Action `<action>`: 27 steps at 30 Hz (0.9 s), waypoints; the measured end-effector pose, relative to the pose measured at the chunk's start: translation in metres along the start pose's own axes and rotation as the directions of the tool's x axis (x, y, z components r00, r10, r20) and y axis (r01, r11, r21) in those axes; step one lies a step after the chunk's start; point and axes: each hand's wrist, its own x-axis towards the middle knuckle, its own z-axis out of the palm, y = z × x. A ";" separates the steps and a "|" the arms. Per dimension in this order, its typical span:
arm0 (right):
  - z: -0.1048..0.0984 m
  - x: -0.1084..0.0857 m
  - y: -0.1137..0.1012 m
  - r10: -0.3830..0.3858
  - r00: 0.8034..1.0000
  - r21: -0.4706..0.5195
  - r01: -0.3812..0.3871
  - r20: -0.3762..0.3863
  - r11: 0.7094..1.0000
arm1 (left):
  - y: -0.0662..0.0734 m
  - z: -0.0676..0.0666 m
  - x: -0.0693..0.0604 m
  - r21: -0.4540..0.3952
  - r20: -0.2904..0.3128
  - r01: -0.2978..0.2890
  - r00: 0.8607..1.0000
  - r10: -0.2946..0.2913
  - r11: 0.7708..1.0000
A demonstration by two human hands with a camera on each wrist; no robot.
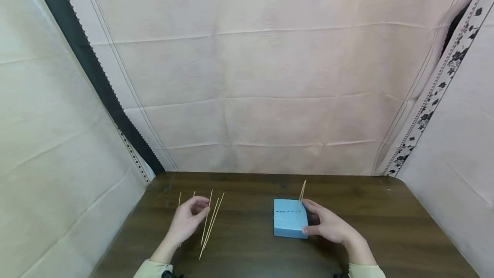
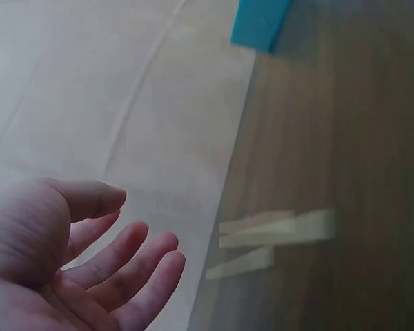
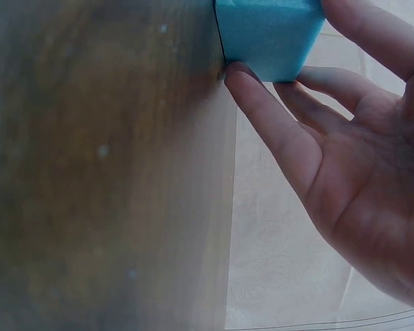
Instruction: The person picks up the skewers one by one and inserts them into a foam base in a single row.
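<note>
Two bare hands are working across the lower part of the head view. At lower left, the left hand [image 1: 188, 219] is hanging over the table [image 1: 247, 248], its fingers loosely bent with a gap opening toward the thumb; it appears to be holding nothing. Thin sticks [image 1: 211, 226] are lying around it: at least two are partly hiding behind the hand and three are slanting at its right, though whether a fingertip is touching the nearest one I cannot tell. Right of centre, the blue block [image 1: 290, 219] is sitting on the table, a row of dark marks [image 1: 288, 211] running across its top. Two upright sticks [image 1: 302, 191] are rising at its back right corner, leaning slightly. Beside them, the right hand [image 1: 329, 224] is gripping the block's right side between thumb and fingers. Judging by this, the step in hand is singling out a loose stick while the block is being steadied. The next move seems to be calling for a clean pinch on one stick, with its neighbours lying undisturbed.
</note>
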 end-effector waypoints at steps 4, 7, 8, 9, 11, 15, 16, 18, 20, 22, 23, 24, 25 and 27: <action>0.001 0.004 -0.003 -0.001 1.000 -0.009 0.001 -0.005 1.000 | -0.014 -0.029 -0.002 0.023 -0.006 0.088 0.996 -0.088 0.996; 0.000 0.004 -0.005 0.003 1.000 -0.011 -0.003 -0.016 1.000 | -0.020 -0.045 -0.003 -0.004 -0.018 0.138 0.990 -0.138 0.990; -0.001 0.004 -0.004 0.005 1.000 -0.011 -0.005 -0.018 1.000 | -0.021 -0.048 -0.003 -0.009 -0.024 0.151 0.988 -0.152 0.988; -0.001 0.003 -0.004 0.006 1.000 -0.007 -0.006 -0.016 1.000 | -0.022 -0.052 -0.003 -0.015 -0.025 0.164 0.986 -0.164 0.986; -0.001 0.001 -0.002 0.011 1.000 -0.001 -0.011 -0.011 1.000 | -0.025 -0.055 -0.005 -0.023 -0.028 0.186 0.982 -0.186 0.982; 0.001 0.000 0.000 -0.008 1.000 -0.003 0.008 0.006 1.000 | -0.035 -0.061 -0.007 0.019 -0.037 0.215 0.976 -0.214 0.977; 0.001 -0.001 0.000 -0.012 1.000 -0.003 0.012 0.006 1.000 | -0.038 -0.062 -0.007 0.025 -0.039 0.223 0.974 -0.222 0.974; 0.002 -0.001 0.001 -0.019 1.000 -0.002 0.019 0.007 1.000 | -0.045 -0.064 -0.005 0.022 -0.041 0.239 0.970 -0.238 0.971; 0.002 -0.001 0.000 -0.015 1.000 0.007 0.015 0.009 1.000 | -0.051 -0.066 -0.003 -0.001 -0.032 0.261 0.965 -0.261 0.965; 0.002 -0.001 0.000 -0.002 1.000 0.018 0.001 0.013 1.000 | -0.056 -0.069 -0.001 -0.024 -0.025 0.292 0.956 -0.292 0.956; 0.001 -0.001 0.000 -0.001 1.000 0.020 0.000 0.016 1.000 | -0.058 -0.070 0.000 -0.034 -0.021 0.305 0.952 -0.306 0.952; 0.001 0.000 0.000 -0.001 1.000 0.023 0.001 0.018 1.000 | -0.059 -0.071 0.001 -0.039 -0.018 0.317 0.948 -0.317 0.948; 0.000 0.000 -0.001 -0.002 1.000 0.024 0.002 0.019 1.000 | -0.060 -0.073 0.002 -0.039 -0.015 0.327 0.945 -0.328 0.944; -0.002 0.001 -0.002 -0.004 1.000 0.020 0.003 0.017 1.000 | -0.061 -0.076 0.004 -0.024 -0.013 0.342 0.940 -0.342 0.939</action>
